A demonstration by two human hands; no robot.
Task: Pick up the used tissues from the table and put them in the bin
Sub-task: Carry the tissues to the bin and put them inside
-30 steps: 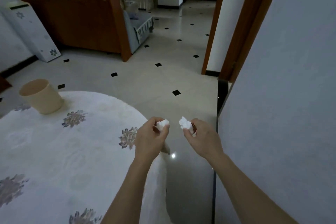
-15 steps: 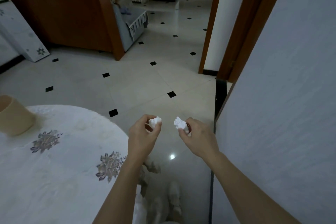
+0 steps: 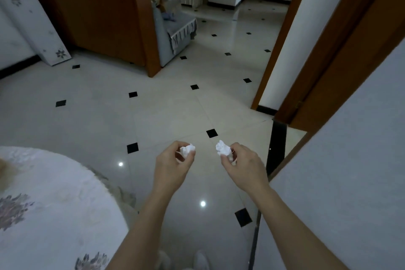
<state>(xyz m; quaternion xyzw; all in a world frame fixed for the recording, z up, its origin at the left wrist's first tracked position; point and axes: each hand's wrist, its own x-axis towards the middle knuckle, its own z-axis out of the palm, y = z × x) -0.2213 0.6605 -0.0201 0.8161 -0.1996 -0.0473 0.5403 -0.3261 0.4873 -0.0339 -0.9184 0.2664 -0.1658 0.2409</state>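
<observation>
My left hand (image 3: 173, 165) pinches a small crumpled white tissue (image 3: 188, 149) between thumb and fingers. My right hand (image 3: 243, 165) grips a second crumpled white tissue (image 3: 222, 148) the same way. Both hands are held out over the glossy tiled floor, a short gap between them, to the right of the round table (image 3: 43, 215) with its white flowered cloth. No bin shows in the view; only a blurred beige patch sits at the table's far left edge.
A white wall (image 3: 339, 182) runs close along my right. Ahead stand a wooden door frame (image 3: 341, 50), a wooden partition (image 3: 105, 28) and a grey sofa (image 3: 175, 33). A white cabinet (image 3: 32, 28) leans at far left. Open tiled floor (image 3: 175, 105) lies ahead.
The view has swung right and away from the table; the beige container has slid off the left edge. Both hands keep their tissues and now hang over the floor.
</observation>
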